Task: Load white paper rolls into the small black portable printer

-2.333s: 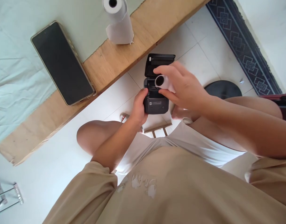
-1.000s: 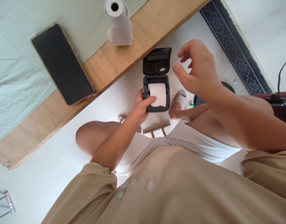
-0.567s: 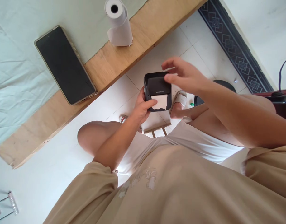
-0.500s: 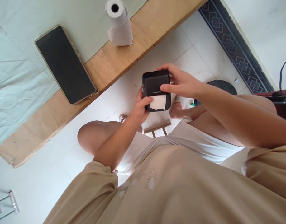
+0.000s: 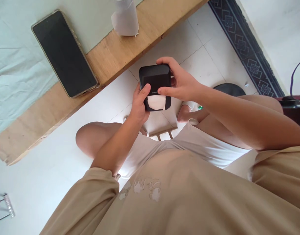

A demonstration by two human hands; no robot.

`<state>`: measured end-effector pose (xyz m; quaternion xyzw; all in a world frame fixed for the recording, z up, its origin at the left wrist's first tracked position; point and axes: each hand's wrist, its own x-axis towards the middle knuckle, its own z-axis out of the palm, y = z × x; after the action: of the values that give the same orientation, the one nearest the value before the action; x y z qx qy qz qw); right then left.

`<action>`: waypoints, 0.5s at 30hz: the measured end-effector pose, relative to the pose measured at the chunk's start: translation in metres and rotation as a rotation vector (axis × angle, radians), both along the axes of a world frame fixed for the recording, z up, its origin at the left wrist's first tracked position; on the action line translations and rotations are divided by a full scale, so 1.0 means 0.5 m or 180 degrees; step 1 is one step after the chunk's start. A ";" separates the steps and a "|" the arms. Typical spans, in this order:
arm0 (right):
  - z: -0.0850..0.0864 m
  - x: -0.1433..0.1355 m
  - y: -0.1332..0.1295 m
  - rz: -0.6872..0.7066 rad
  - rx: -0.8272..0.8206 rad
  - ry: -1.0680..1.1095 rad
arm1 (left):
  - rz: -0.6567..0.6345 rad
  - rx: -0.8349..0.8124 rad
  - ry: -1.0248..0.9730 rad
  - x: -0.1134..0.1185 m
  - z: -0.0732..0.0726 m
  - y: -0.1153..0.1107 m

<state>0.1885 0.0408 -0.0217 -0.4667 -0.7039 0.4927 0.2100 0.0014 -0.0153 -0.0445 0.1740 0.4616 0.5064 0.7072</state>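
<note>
Between my two hands is a small black receipt printer, held over my lap just off the table's edge. A torn strip of white paper lies across its lower front. My left hand grips the printer's left side, its thumb on the front face and its other fingers mostly hidden behind. My right hand is closed round the right side, with the thumb on the front just above the paper and the index finger along the upper right corner.
A phone with a dark screen lies on the wooden table, partly over a pale green cloth. A white paper roll stands near the table's edge, its top cut off by the frame. Below are my legs and a dark round object on the tiled floor.
The printer and both hands have shifted a little left and up in view. My left thumb has moved from the paper strip up onto the black cover. The whole view has shifted slightly.
</note>
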 end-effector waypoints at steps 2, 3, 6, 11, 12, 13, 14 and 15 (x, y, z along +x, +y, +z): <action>0.010 -0.001 0.002 0.0086 -0.0051 -0.0032 | 0.0063 -0.0102 -0.0023 0.006 0.007 -0.005; 0.017 -0.001 0.001 0.0108 -0.0071 -0.0050 | 0.0098 -0.0140 -0.0022 0.010 0.012 -0.009; 0.029 0.003 -0.009 0.0066 -0.0039 -0.0151 | 0.0112 -0.0092 -0.0033 0.021 0.029 -0.021; -0.006 0.018 -0.014 -0.0053 0.0159 0.0121 | -0.0124 0.0335 -0.0261 0.026 0.033 -0.037; -0.015 0.020 -0.016 -0.0083 0.0114 0.0285 | -0.0173 0.0463 -0.0334 0.027 0.029 -0.039; -0.020 0.022 -0.023 -0.0119 0.0069 0.0421 | -0.0179 0.0529 -0.0374 0.029 0.026 -0.041; -0.019 0.023 -0.035 -0.0172 0.0051 0.0500 | -0.0065 0.0518 -0.0367 0.031 0.025 -0.042; -0.013 0.023 -0.053 -0.0257 0.0079 0.0519 | -0.0074 0.0409 -0.0349 0.034 0.025 -0.045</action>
<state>0.2000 0.0143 -0.0283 -0.4504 -0.6711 0.5113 0.2920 0.0186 -0.0377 -0.0318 0.1963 0.3867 0.5356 0.7246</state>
